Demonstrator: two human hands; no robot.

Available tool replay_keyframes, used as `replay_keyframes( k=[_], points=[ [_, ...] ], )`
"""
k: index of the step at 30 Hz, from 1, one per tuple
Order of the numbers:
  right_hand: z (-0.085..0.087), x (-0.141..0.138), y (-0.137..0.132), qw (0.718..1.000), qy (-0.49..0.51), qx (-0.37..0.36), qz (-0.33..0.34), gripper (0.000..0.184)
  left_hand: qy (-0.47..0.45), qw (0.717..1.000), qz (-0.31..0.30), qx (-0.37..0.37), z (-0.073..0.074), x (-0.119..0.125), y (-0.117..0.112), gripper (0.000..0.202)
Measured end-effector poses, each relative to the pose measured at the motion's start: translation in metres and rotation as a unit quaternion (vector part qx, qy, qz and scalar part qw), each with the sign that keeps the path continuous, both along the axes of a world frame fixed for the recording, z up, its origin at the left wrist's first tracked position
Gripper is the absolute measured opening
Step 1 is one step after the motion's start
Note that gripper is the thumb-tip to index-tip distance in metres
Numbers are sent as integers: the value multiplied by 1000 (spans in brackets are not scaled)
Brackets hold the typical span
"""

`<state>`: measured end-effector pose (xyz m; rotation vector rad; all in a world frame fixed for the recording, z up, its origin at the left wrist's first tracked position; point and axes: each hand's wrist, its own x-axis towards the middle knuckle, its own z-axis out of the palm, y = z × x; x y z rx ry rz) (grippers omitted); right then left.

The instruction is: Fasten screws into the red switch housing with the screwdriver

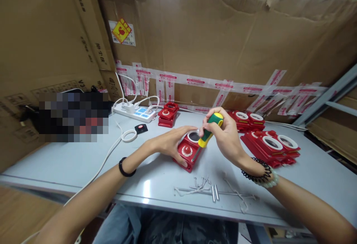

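In the middle of the table lies a red box (182,159) with a red knob and a white-ringed round window. My left hand (170,142) grips its left side, thumb along the near edge and fingers at the far end. A screwdriver (208,134) with a green and yellow handle is wrapped in the fingers of my right hand (227,136). Tilted, its shaft runs down to the box's right side near the knob; whether the tip sits in a screw cannot be made out. Several screws (201,183), metal rods (215,193) and white string lie near the table's front edge.
More red boxes (272,145) with white rings stand at the right and back right. Another red unit (168,114), a white power strip (135,112), a loose white ring (129,136) and a small black piece (141,128) lie at the left, with a cable (107,156) running forward.
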<state>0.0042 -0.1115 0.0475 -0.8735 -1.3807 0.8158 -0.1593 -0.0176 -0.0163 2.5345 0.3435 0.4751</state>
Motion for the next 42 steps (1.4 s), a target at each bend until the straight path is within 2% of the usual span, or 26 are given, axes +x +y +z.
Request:
replay_keyframes(
  k=[6,9,11,12,14,16,17,19,21,24,27,29,31,32,33,35,37,38,40,42],
  points=[
    [-4,1,-3,997,-60,24,-39,20,-17,1000,16,16,1,1,-1,103],
    [-2,2,-11,976,-188,56,-98,16,-28,999,7,21,0,4,-1,105],
    [3,4,-16,929,-321,102,-153,15,-35,999,-3,22,-1,6,-1,103],
    [7,4,-19,891,-395,122,-188,17,-35,999,-6,20,-1,6,-1,102],
    [17,3,-23,795,-530,131,-263,28,-30,999,-7,13,0,7,-1,100],
    [28,0,-25,703,-627,108,-318,41,-17,1000,-3,5,0,7,-2,100],
    [33,-2,-25,672,-657,95,-327,45,-10,1000,-1,1,0,7,-2,100],
    [41,-8,-24,646,-689,75,-320,48,3,1000,5,-2,-1,6,-2,101],
    [45,-14,-24,644,-701,61,-301,45,7,1000,12,-1,-2,5,-1,100],
    [47,-18,-25,659,-708,64,-247,29,4,1000,11,0,-3,6,1,93],
    [51,-12,-28,689,-701,91,-158,19,-2,1000,4,-3,-4,7,2,89],
    [57,-6,-31,713,-689,111,-74,15,-7,1000,8,-5,-5,7,2,90],
    [63,-1,-33,722,-682,113,3,11,-13,1000,16,-9,-5,7,2,95],
    [65,1,-33,720,-686,105,19,10,-15,1000,17,-13,-5,6,2,98],
    [66,2,-33,716,-692,93,13,12,-17,1000,16,-16,-5,6,1,100],
    [65,2,-30,707,-701,78,-52,21,-23,999,13,-21,-5,6,1,103],
    [62,1,-25,699,-700,88,-113,31,-22,1000,10,-19,-5,6,1,100],
    [62,1,-24,695,-702,95,-123,33,-21,1000,10,-16,-5,6,1,99],
    [65,1,-22,691,-711,99,-87,28,-19,1000,11,-15,-4,6,1,96],
    [71,2,-25,691,-717,86,-14,16,-19,1000,15,-14,-4,6,0,96]
  ],
)
